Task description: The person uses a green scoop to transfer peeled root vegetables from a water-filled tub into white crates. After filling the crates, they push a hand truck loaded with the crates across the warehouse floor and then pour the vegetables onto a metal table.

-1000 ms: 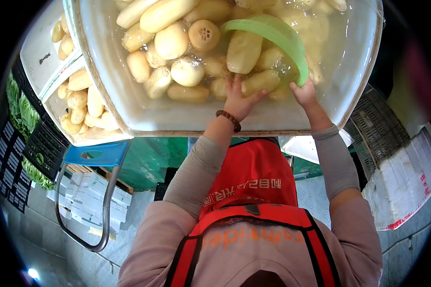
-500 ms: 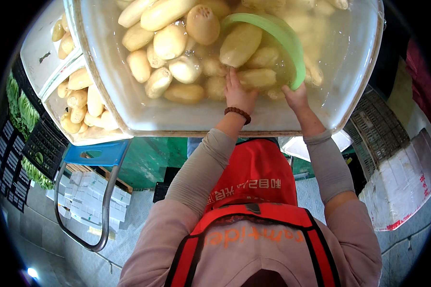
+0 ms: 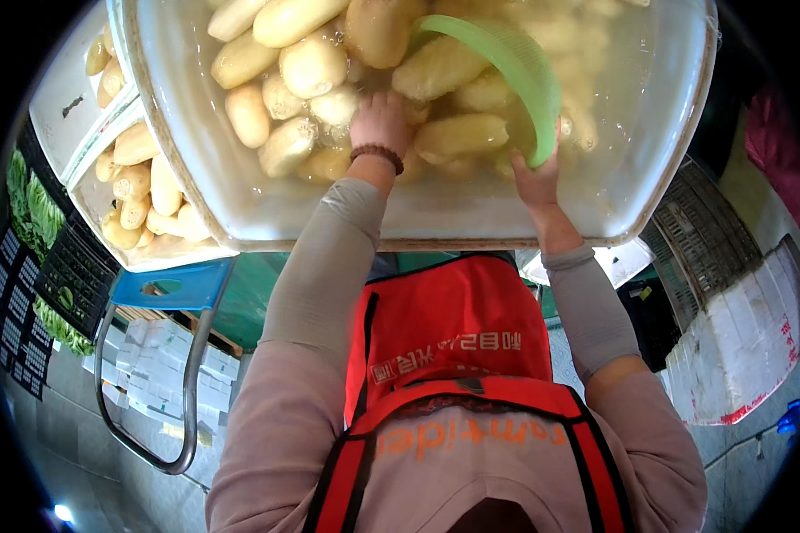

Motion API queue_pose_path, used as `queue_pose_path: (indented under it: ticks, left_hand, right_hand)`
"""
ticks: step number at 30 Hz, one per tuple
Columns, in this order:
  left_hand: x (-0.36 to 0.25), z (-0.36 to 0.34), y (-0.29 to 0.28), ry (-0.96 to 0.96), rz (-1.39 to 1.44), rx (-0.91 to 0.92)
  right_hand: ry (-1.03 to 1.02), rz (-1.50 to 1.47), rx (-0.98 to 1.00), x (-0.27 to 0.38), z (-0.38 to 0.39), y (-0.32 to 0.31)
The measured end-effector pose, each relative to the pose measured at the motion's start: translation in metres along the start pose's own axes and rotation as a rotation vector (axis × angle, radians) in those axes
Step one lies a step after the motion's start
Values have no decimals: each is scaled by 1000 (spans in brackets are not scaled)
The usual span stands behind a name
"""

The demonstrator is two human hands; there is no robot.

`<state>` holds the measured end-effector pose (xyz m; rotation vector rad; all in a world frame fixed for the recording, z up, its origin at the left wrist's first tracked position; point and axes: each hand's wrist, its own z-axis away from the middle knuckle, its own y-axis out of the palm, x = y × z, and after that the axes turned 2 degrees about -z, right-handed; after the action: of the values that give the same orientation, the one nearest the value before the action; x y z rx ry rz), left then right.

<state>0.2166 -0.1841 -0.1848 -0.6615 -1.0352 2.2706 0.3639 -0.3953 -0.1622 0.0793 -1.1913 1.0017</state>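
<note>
The right hand (image 3: 538, 180) is pinching a curved green plastic basket (image 3: 533, 82); wetness could be causing slips. The left hand (image 3: 380, 124), grip unclear, is resting among oblong yellow lotus roots (image 3: 460, 136).

The left hand (image 3: 380, 120) reaches out in front, with its back facing up. Its fingers point away from the body and bend down, and their tips are hidden. Just behind that hand is the left wrist (image 3: 373, 177), and the left arm (image 3: 320, 266) slants back and out to the side. The right hand (image 3: 538, 176) is curled in a grip, to the right of the left hand and a bit closer to the body. Its thumb (image 3: 518, 163) is on the side near the left hand. Behind it, the right arm (image 3: 593, 302) slants back and outward.
</note>
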Motion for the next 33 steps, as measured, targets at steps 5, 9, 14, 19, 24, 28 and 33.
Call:
queue_pose_path:
  ticks: [5,9,14,19,24,28,33]
  left_hand:
    - [-9,2,-10,68,19,-88]
    - [-7,10,8,52,-100,-117]
    - [-9,-14,6,94,-297,191]
    - [-13,-12,-26,152,-158,263]
    - [-30,9,-55,8,296,68]
    - [-53,16,-73,-119,473,39]
    - [-59,40,-126,-98,696,57]
  right_hand:
    - [266,-162,86,-15,-4,-13]
    - [201,-187,160,-42,-10,-27]
    - [206,-135,111,-52,-9,-20]
    - [342,-177,111,-36,-8,-16]
    - [567,-296,182,1,-24,-44]
    - [731,-498,230,12,-16,-65]
    - [826,-676,387,19,8,-81]
